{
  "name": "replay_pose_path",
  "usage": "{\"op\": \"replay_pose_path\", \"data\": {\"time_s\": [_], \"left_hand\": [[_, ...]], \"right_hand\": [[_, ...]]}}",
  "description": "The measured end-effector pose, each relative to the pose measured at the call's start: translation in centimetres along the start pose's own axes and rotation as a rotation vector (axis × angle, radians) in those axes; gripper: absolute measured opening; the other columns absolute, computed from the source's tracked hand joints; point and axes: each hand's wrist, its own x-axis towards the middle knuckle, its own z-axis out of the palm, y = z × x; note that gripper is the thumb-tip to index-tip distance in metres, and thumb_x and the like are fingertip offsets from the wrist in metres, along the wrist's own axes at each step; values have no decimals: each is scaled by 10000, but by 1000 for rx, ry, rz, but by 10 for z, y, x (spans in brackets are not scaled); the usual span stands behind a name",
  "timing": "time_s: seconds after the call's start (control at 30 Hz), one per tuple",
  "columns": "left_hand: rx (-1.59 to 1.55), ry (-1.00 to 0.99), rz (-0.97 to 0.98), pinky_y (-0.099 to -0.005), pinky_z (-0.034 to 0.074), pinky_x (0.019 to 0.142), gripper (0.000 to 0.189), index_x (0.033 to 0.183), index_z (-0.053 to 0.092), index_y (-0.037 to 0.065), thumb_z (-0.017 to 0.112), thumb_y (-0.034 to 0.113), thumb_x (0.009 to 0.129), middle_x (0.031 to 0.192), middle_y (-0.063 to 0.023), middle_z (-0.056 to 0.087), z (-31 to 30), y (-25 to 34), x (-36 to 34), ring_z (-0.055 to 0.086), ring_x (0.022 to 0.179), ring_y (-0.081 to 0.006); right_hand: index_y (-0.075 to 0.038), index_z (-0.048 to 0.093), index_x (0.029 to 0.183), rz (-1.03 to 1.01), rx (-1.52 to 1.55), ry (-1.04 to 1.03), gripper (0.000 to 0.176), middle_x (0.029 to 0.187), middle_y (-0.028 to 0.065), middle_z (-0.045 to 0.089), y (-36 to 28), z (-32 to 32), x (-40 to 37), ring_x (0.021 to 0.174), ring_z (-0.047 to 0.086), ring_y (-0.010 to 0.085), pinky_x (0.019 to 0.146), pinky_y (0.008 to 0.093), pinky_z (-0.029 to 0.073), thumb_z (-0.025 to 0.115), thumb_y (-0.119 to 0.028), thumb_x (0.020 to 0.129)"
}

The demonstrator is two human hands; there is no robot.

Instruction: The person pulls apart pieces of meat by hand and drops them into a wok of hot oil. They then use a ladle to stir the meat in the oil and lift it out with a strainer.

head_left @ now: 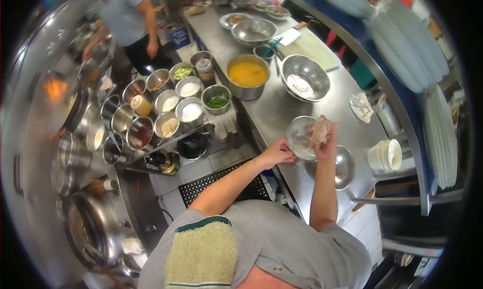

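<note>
My right hand (328, 147) is closed around a lump of pale pink minced meat (319, 130), held over the right side of a small metal bowl (298, 147). Whitish residue coats the inside of that bowl. At its near left rim, my left hand (277, 154) has its fingers bent and pinched together on the edge. Another shiny metal bowl (344, 168) stands beneath and behind my right forearm, partly hidden by it.
A larger metal bowl (317, 72) and a pot of yellow liquid (247, 76) stand farther along the steel counter (261, 115). White cups (385, 154) and a crumpled cloth (360, 107) lie to the right. Several seasoning containers (191, 110) fill the left. Another person (126, 17) works near a flame.
</note>
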Motion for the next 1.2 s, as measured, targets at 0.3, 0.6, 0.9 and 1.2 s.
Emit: {"op": "replay_pose_path", "data": {"time_s": [0.3, 0.6, 0.9, 1.2], "left_hand": [[81, 98, 73, -387, 495, 856, 584, 1291, 386, 15, 669, 242, 833, 1133, -130, 539, -36, 28, -123, 535, 1069, -231], [-758, 128, 857, -382, 514, 706, 400, 948, 603, 128, 404, 474, 919, 907, -31, 638, -258, 15, -361, 629, 787, -177], [-900, 937, 1319, -475, 463, 907, 448, 1056, 574, 95, 354, 472, 956, 1060, -82, 626, -176, 15, -591, 601, 993, -256], [-991, 1286, 1654, -384, 479, 873, 367, 971, 570, 99, 340, 384, 949, 975, -54, 624, -230, -27, -610, 595, 929, -183]], "right_hand": [[-112, 463, 877, -20, -167, -5, 184, 594, -67, 271, 1, 27, 58, 421, 216, 17, 323, 139, 217, 482, -277, 958], [28, 401, 1336, 55, -1143, -1308, 672, 1201, 159, 542, 420, 309, 31, 1057, 552, 199, 901, 320, 451, 716, -139, 766], [-23, 630, 1079, 30, -878, -1425, 299, 1012, 131, 614, 553, 474, -135, 949, 601, 225, 828, 312, 463, 569, -244, 886], [-35, 634, 825, -249, -687, -1627, 166, 817, 171, 584, 617, 499, -167, 733, 581, 367, 662, 426, 483, 647, -174, 736]]}}
